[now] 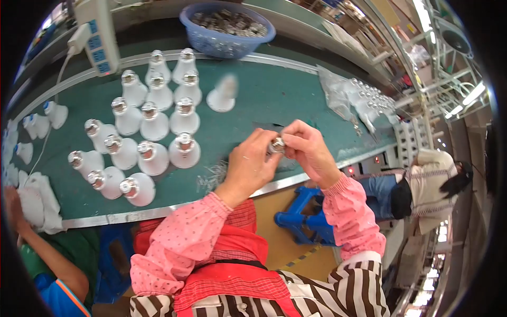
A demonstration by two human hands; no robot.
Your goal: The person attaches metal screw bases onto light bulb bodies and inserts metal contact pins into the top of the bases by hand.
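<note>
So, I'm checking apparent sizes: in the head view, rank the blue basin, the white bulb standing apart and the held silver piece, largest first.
1. Blue basin
2. White bulb standing apart
3. Held silver piece, judged by its visible part

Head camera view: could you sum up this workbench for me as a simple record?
Left hand: holds a silvery cap
Right hand: fingertips at the same cap
Below cap: hidden by fingers
White bulbs: upright, silvery-topped, grouped left of the hands
Blue basin: beyond them, heaped with metal parts
Surface: green tabletop
Nearby: another person's arm, left edge
</note>
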